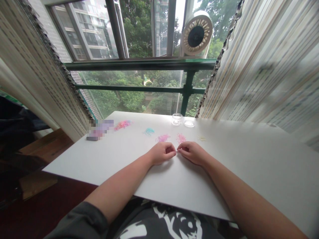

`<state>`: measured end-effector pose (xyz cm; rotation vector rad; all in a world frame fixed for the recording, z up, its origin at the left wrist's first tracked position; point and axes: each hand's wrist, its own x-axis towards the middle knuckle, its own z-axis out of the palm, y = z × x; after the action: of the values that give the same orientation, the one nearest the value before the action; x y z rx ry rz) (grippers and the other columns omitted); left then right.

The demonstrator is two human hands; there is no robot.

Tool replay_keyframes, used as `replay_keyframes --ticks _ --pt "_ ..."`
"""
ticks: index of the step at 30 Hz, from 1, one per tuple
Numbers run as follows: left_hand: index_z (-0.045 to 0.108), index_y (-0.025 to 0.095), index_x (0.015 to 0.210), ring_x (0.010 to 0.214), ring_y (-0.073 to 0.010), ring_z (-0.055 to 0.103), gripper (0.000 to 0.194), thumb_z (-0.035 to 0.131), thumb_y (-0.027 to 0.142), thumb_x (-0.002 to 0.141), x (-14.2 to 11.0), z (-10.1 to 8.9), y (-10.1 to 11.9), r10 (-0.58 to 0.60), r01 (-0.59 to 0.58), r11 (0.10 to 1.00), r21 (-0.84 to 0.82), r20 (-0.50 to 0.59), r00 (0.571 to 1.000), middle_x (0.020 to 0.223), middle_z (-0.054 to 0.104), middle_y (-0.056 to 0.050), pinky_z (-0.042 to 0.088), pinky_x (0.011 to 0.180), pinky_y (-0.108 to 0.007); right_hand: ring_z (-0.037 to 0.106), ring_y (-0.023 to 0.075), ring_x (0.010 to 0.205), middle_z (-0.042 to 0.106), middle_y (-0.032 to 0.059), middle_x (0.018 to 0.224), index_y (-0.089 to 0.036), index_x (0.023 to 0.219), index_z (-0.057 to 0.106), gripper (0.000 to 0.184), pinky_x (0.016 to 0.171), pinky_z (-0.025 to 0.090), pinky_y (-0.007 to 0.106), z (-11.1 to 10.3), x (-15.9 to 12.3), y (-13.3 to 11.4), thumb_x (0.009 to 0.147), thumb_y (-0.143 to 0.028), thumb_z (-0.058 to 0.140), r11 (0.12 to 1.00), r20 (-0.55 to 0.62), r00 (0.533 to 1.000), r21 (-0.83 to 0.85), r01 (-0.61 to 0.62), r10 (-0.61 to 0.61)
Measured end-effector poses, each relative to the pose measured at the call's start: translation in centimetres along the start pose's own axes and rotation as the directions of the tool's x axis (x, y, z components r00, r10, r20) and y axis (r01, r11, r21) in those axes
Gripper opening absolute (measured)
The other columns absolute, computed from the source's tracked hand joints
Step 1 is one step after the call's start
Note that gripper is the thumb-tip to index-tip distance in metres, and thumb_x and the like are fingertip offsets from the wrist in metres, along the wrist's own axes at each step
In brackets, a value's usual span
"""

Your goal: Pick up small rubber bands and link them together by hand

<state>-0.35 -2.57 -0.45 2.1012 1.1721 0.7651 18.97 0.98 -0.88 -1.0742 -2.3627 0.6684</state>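
Both hands rest on a white board (249, 159) on my lap. My left hand (161, 152) is curled with fingertips pinched. My right hand (191, 152) is curled the same way, and the fingertips of the two hands meet at the middle. Whatever they pinch is too small to make out. Just beyond the hands lie small heaps of tiny loops: a pink pile (163, 137), a second pink pile (180, 137), a blue pile (149, 131), a red-pink pile (122, 124) and a pale yellow pile (201, 138).
A small clear round container (176, 119) and its lid (189, 123) stand at the board's far edge. A blurred purple object (99, 130) lies at the far left. Window glass, a green railing (139, 64) and a white fan (196, 35) are ahead, with curtains on both sides.
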Motion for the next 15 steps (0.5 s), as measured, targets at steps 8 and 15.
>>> replay_keyframes --ticks 8,15 --pt "0.061 0.015 0.076 0.055 -0.0082 0.046 0.016 0.052 0.029 0.075 -0.08 -0.03 0.30 -0.004 0.004 1.000 0.007 -0.016 1.000 0.062 0.055 0.001 0.036 0.052 -0.019 0.040 0.0098 0.050 0.049 -0.0026 0.053 -0.016 0.075 0.063 0.017 0.049 0.030 0.021 -0.09 -0.13 0.03 0.074 -0.024 0.049 0.999 -0.018 1.000 0.027 -0.021 0.022" --pt "0.061 0.015 0.076 0.055 -0.0083 0.046 0.016 0.052 0.028 0.075 -0.06 -0.02 0.28 0.004 -0.004 1.000 0.008 -0.012 1.000 0.062 0.055 0.001 0.036 0.052 -0.019 0.041 0.0102 0.051 0.051 -0.0015 0.055 -0.015 0.073 0.062 0.016 0.050 0.031 0.021 -0.08 -0.08 0.05 0.074 -0.025 0.049 0.999 -0.030 0.999 0.011 -0.041 0.042"
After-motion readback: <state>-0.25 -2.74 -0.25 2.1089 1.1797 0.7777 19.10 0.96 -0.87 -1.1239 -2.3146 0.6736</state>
